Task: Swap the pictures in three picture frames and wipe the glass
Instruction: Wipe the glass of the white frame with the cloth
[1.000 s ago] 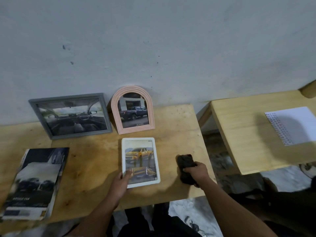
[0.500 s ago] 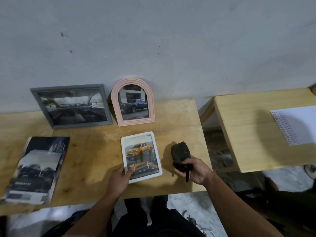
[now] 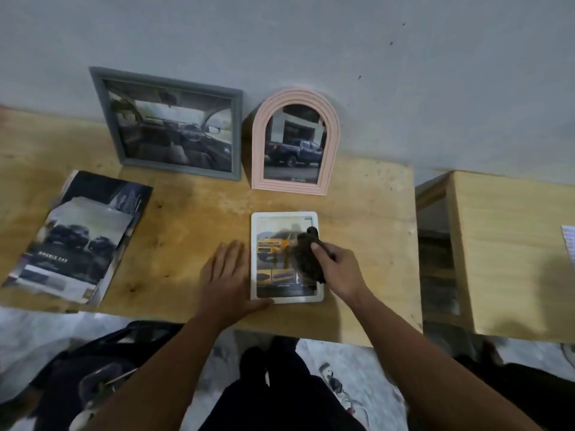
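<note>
Picture frames, three in all, sit on a worn wooden table [image 3: 174, 213] against a grey wall. Largest is a grey rectangular frame [image 3: 174, 126] showing a car interior, propped upright against the wall; just right of it a pink arched frame [image 3: 295, 141] holds a dark pickup. A stack of car brochures [image 3: 81, 237] lies at the table's left. Near the front edge, a white frame [image 3: 284, 217] with a yellow truck picture lies flat, glass up. A person's left hand [image 3: 225, 275] rests flat beside it, fingers straight, thumb touching its lower left corner. The right hand [image 3: 340, 270] grips a dark cloth [image 3: 303, 253] bunched on the glass.
</note>
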